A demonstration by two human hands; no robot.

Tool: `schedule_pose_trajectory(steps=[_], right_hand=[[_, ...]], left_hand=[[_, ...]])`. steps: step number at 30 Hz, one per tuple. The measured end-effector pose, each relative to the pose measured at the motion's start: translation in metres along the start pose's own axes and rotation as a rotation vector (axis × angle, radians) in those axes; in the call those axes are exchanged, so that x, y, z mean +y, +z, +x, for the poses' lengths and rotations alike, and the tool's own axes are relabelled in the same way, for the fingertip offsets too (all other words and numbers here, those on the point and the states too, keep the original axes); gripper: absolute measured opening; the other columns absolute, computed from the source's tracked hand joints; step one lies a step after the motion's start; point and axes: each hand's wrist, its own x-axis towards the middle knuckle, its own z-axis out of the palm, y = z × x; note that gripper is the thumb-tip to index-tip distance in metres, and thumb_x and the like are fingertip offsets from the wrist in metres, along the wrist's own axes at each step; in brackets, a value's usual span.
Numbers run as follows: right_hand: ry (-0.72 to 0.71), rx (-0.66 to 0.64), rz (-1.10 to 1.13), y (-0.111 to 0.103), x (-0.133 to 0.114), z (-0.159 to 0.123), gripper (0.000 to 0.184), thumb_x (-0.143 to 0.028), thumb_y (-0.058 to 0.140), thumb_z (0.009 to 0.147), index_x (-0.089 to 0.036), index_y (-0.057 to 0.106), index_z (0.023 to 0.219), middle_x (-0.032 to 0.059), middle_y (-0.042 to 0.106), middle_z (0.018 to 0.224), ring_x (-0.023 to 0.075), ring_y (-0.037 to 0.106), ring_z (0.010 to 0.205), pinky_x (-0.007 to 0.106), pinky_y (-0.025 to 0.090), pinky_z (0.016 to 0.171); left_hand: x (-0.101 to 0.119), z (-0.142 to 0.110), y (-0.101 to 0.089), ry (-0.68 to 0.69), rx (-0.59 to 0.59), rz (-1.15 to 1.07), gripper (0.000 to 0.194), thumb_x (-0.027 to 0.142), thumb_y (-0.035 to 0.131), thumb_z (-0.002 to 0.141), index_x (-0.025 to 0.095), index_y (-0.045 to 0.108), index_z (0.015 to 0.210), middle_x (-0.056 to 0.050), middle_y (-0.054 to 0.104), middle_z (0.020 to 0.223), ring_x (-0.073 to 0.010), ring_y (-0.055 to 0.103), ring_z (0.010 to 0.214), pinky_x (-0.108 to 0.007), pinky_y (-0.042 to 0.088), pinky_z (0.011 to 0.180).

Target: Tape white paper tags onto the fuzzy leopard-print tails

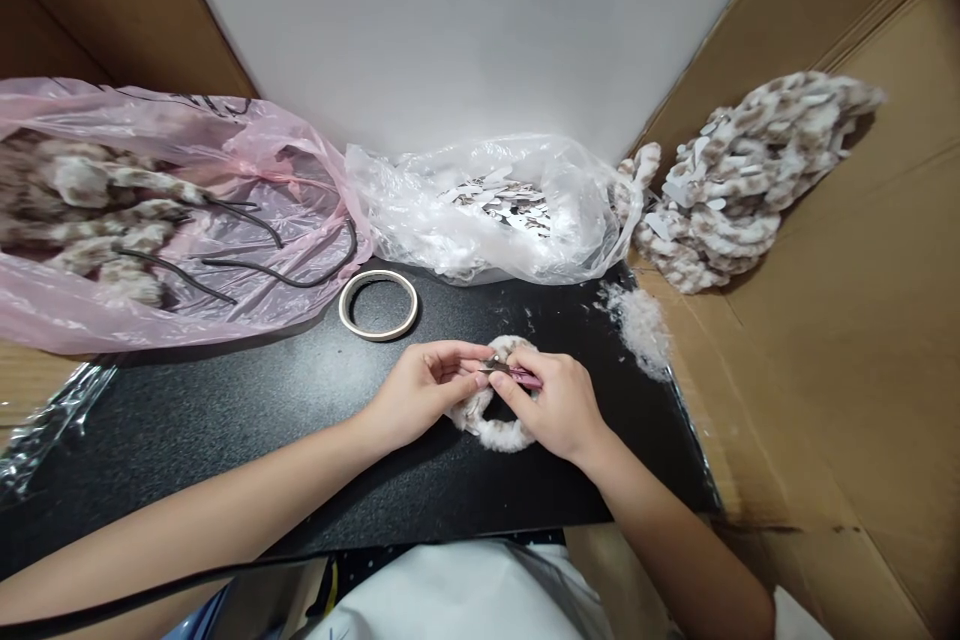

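A fluffy white-and-brown ring [504,434] lies on the black table under both hands. My left hand [424,390] is closed, its thumb and fingertips pinching the ring's upper edge. In my right hand [559,405] is a small pink-handled tool [527,378], its metal end pointing left to my left fingertips. Its exact kind is hard to make out. Both hands meet over the ring, and the fingers partly cover the spot where the tool touches it. Beyond my left hand a roll of tape [346,305] rests flat.
A pink plastic bag [300,145] at left holds fluffy strips with dark cords. Behind the hands sits a clear bag [409,210] of white tags. Fluffy tagged pieces [735,190] are heaped at right against cardboard [847,340]. Loose fluff [637,328] lies at the table's right edge.
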Motion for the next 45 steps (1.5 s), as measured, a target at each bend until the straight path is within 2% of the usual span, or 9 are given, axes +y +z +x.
schedule_pose_trajectory(steps=[11,19,25,30,45], right_hand=[[0.015,0.013,-0.030,0.0022,-0.0029,-0.0001,0.035,-0.046,0.054,0.086,-0.019,0.054,0.062,-0.0019,0.057,0.056,0.0103,0.049,0.052,0.023,0.023,0.053],[0.046,0.015,-0.034,0.0018,-0.0014,-0.0003,0.038,-0.048,0.056,0.084,-0.019,0.058,0.060,-0.0017,0.057,0.054,0.0101,0.048,0.050,0.023,0.023,0.052],[0.043,0.005,-0.045,0.0015,-0.0024,-0.0012,0.037,-0.049,0.056,0.085,-0.020,0.059,0.062,-0.0017,0.058,0.056,0.0112,0.050,0.051,0.024,0.024,0.052],[0.001,-0.015,-0.053,0.0027,-0.0060,-0.0001,0.028,-0.045,0.056,0.085,-0.022,0.062,0.071,-0.0013,0.062,0.061,0.0129,0.054,0.056,0.024,0.026,0.054],[0.024,-0.021,-0.023,0.0016,0.0001,-0.0024,0.036,-0.047,0.055,0.086,-0.020,0.056,0.062,-0.0025,0.055,0.055,0.0104,0.047,0.051,0.024,0.023,0.052]], left_hand=[[-0.0005,0.0012,0.0013,0.022,0.009,0.028,0.036,0.026,0.082,0.065,0.013,0.071,0.097,-0.005,0.077,0.084,-0.0148,0.070,0.075,-0.024,0.054,0.072],[-0.0019,0.0012,0.0020,0.022,0.020,0.045,0.038,0.029,0.083,0.064,0.012,0.070,0.095,-0.008,0.077,0.090,-0.0195,0.071,0.082,-0.030,0.054,0.079],[0.0010,-0.0004,0.0030,0.014,0.020,0.065,0.038,0.030,0.082,0.065,0.011,0.070,0.096,-0.008,0.076,0.087,-0.0198,0.071,0.080,-0.030,0.055,0.077],[0.0030,-0.0007,0.0051,0.036,-0.004,0.105,0.034,0.029,0.081,0.066,0.013,0.071,0.094,-0.007,0.076,0.084,-0.0190,0.070,0.075,-0.028,0.054,0.071],[-0.0022,-0.0010,0.0026,0.019,0.015,0.121,0.038,0.032,0.081,0.067,0.012,0.069,0.097,-0.008,0.075,0.085,-0.0197,0.071,0.078,-0.031,0.055,0.075]])
